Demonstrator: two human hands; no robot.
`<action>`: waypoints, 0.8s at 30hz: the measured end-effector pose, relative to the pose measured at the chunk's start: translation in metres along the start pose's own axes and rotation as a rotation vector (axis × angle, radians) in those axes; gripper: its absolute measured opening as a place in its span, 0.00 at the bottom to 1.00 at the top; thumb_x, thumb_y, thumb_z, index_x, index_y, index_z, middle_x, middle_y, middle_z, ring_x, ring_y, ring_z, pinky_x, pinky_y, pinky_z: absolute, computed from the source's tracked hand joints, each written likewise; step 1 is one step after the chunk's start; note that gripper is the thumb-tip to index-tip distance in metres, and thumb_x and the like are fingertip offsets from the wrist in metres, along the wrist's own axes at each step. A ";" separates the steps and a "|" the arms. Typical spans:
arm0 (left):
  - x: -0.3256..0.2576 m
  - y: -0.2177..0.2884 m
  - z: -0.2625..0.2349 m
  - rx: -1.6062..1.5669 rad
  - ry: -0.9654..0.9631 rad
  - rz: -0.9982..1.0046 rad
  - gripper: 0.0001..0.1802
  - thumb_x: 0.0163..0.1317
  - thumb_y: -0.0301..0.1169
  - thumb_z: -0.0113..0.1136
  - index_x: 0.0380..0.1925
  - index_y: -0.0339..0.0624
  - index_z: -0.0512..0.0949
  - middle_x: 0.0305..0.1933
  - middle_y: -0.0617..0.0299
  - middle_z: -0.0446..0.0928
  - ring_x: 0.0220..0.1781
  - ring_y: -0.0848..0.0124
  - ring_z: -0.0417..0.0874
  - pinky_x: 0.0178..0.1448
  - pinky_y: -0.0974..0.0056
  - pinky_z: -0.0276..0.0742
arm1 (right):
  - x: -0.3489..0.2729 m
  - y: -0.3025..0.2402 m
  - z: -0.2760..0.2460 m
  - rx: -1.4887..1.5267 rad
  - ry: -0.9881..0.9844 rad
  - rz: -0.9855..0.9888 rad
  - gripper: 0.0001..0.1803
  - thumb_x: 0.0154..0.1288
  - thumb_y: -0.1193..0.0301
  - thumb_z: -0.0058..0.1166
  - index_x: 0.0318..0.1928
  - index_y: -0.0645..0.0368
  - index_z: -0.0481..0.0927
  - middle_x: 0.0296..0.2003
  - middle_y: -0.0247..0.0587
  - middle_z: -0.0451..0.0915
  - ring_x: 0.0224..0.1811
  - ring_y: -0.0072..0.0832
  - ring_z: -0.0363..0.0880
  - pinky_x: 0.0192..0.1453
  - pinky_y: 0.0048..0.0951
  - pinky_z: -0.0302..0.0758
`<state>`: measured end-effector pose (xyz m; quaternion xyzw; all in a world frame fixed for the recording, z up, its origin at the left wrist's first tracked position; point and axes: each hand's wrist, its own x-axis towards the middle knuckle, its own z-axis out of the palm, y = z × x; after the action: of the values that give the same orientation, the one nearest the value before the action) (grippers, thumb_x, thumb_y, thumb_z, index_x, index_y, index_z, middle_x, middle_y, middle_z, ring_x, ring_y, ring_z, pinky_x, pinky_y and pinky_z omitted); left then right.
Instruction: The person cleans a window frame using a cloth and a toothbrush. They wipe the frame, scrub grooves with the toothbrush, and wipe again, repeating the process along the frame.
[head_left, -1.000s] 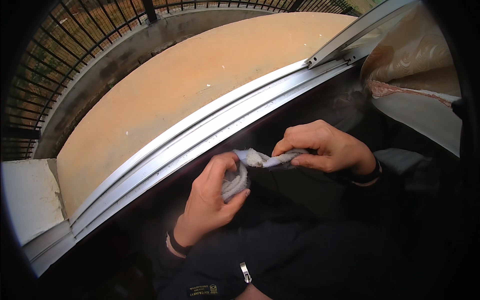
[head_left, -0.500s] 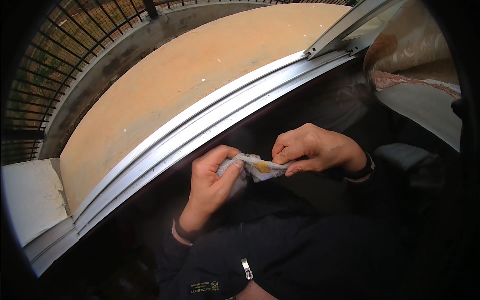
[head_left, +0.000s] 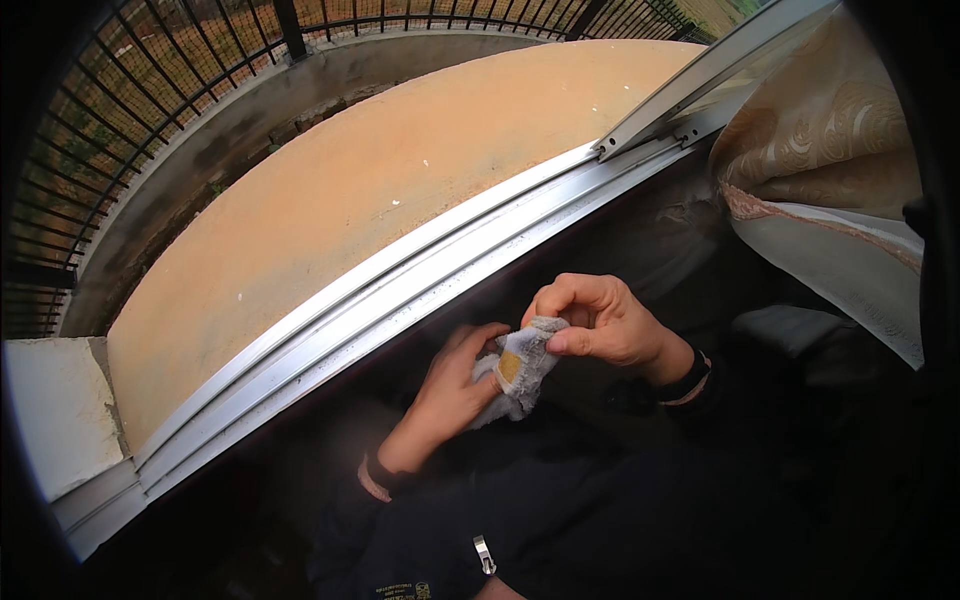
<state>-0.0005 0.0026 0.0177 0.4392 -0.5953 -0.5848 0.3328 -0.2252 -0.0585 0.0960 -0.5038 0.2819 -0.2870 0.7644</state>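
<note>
Between my two hands is a bunched grey fluffy cloth (head_left: 527, 385) with a yellow patch showing on it. My left hand (head_left: 448, 390) grips the cloth's left side, fingers behind it and thumb in front. With thumb and forefinger, my right hand (head_left: 610, 325) pinches the cloth's upper right edge. Both hands hold it in front of my dark jacket (head_left: 560, 490), on the near side of the silver metal window track (head_left: 400, 280). Part of the cloth is hidden behind my left fingers.
Beyond the track lies a tan outer ledge (head_left: 330, 200), bordered by a black metal railing (head_left: 190, 90). A window sash frame (head_left: 690, 85) rises at the upper right, beside a patterned beige curtain (head_left: 820, 130). A white block (head_left: 60, 410) stands at the left end.
The cloth has gone from stretched sideways to bunched and hanging lower. My right hand has come closer to my left, and the view has tilted up slightly, showing more railing.
</note>
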 end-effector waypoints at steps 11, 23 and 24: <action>0.036 -0.052 0.036 -0.272 -0.208 -0.052 0.24 0.71 0.29 0.58 0.65 0.38 0.72 0.63 0.49 0.75 0.65 0.55 0.76 0.69 0.59 0.69 | 0.007 -0.123 -0.018 -1.899 0.363 -0.141 0.10 0.60 0.82 0.51 0.40 0.61 0.82 0.33 0.46 0.80 0.36 0.43 0.82 0.38 0.35 0.77; 0.102 -0.050 0.088 -0.213 -0.352 0.342 0.13 0.74 0.32 0.53 0.53 0.36 0.70 0.47 0.41 0.75 0.50 0.46 0.78 0.54 0.52 0.74 | 0.007 -0.123 -0.132 -2.429 0.324 -0.014 0.07 0.61 0.74 0.48 0.35 0.61 0.79 0.33 0.47 0.79 0.41 0.47 0.81 0.44 0.44 0.77; 0.106 -0.052 0.091 -0.189 -0.372 0.345 0.13 0.74 0.32 0.53 0.53 0.37 0.70 0.47 0.41 0.75 0.50 0.46 0.78 0.53 0.52 0.74 | 0.005 -0.124 -0.138 -2.439 0.311 -0.030 0.07 0.61 0.75 0.48 0.35 0.62 0.79 0.34 0.48 0.80 0.41 0.48 0.80 0.45 0.44 0.77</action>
<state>-0.1176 -0.0534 -0.0550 0.1833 -0.6549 -0.6431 0.3520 -0.3400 -0.1868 0.1654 -0.8522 0.4479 0.0984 -0.2518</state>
